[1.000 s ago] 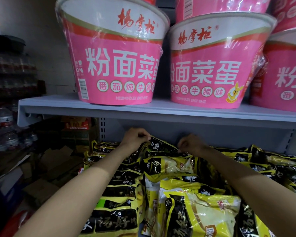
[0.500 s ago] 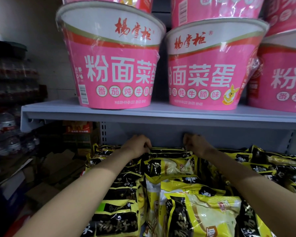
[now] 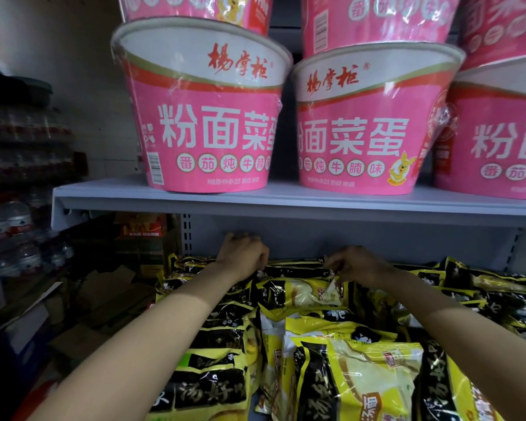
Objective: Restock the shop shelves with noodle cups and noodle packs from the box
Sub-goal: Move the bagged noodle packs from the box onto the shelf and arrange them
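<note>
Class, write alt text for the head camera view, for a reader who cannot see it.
Both hands, left hand and right hand, reach to the back of a lower shelf piled with yellow-and-black noodle packs, gripping the rearmost ones. On the grey shelf above stand large pink noodle cups, with more stacked on top.

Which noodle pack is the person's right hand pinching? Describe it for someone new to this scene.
Below the grey shelf of pink noodle cups, yellow-and-black packs fill the lower shelf. The right hand pinches the upper right corner of the noodle pack lying lengthwise at the back, between both wrists; its pale clear window faces up.
</note>
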`<state>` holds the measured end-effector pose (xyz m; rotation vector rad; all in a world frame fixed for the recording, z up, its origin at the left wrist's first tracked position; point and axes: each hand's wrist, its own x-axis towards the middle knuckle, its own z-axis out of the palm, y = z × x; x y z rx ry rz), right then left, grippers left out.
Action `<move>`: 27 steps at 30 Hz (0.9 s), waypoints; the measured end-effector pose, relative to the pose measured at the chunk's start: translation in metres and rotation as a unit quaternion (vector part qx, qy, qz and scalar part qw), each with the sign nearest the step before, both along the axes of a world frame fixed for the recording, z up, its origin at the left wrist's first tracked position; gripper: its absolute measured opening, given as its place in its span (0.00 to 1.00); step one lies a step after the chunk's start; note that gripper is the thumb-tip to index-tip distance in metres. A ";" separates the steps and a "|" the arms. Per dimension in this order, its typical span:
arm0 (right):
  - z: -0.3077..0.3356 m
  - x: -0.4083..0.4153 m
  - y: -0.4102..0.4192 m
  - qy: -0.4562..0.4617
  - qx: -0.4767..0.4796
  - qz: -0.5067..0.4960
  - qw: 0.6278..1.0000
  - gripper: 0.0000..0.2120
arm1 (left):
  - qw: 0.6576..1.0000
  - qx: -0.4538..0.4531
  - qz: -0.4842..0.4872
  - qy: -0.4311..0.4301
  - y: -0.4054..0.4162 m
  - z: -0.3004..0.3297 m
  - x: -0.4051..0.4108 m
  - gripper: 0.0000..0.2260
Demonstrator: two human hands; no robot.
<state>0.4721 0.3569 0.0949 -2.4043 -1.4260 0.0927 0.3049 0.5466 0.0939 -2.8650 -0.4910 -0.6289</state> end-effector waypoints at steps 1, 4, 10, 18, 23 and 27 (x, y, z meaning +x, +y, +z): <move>-0.001 0.000 0.000 -0.005 -0.002 0.004 1.000 0.19 | 1.000 -0.005 0.011 -0.006 0.002 0.001 -0.002 0.06; -0.005 0.000 0.002 -0.004 -0.013 0.000 1.000 0.23 | 0.998 -0.055 0.015 0.000 0.007 0.000 -0.006 0.05; -0.007 0.002 0.008 -0.007 -0.034 0.006 0.999 0.20 | 0.976 -0.215 -0.036 -0.028 0.008 -0.004 0.000 0.03; -0.010 -0.005 0.010 0.020 0.024 -0.011 0.999 0.11 | 0.985 -0.168 -0.013 0.031 0.007 0.003 -0.001 0.05; -0.002 -0.003 0.004 0.045 0.053 -0.012 0.998 0.05 | 0.952 -0.264 -0.143 0.059 -0.004 0.006 -0.009 0.10; -0.002 -0.012 0.005 0.086 0.091 -0.051 0.991 0.08 | 0.942 -0.291 -0.130 0.100 -0.009 0.000 -0.006 0.11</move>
